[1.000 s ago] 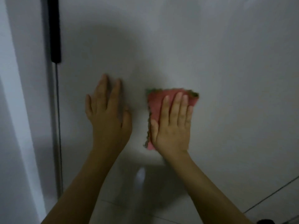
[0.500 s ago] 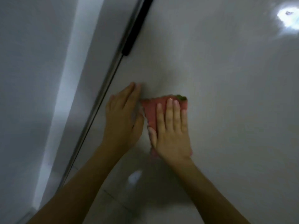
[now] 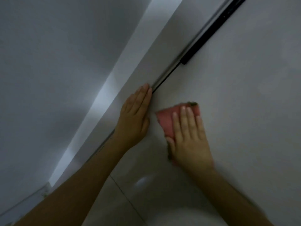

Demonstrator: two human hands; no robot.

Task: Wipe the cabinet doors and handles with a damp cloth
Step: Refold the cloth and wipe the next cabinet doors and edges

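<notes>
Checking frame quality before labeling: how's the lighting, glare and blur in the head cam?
Head view: dim and grey overall, tilted, with a brighter strip on the wall panel. A soft glare spot sits on the floor tile. The right hand and pink cloth look slightly motion-blurred; the left hand is sharper. The black handle is streaked. Cabinet door shows no hard shadows.

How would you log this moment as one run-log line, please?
right hand: presses pink cloth on cabinet door | left hand: flat at door edge | black handle: untouched

Dim, soft and slightly blurred, with one pale glare spot below.
</notes>
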